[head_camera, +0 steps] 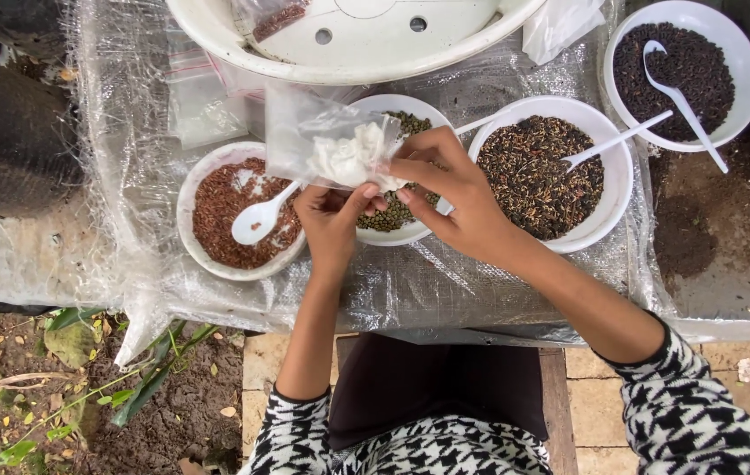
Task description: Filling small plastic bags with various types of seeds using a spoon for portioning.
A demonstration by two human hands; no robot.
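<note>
My left hand (333, 222) rose palm-up over the near rim of the middle bowl (390, 230) of green seeds, fingers curled, thumb and fingertips pinching the lower edge of a small clear plastic bag (305, 132) — white wadding (350, 157) bunched inside. The bag lay tilted above that bowl, its long axis running up-left from my fingers toward the red-seed bowl (217, 211). My right hand (450, 198) came in from the bowl's right, knuckles up, closed on the same wadded corner.

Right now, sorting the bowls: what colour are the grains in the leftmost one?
Reddish-brown grains, clearest in the head view.
</note>
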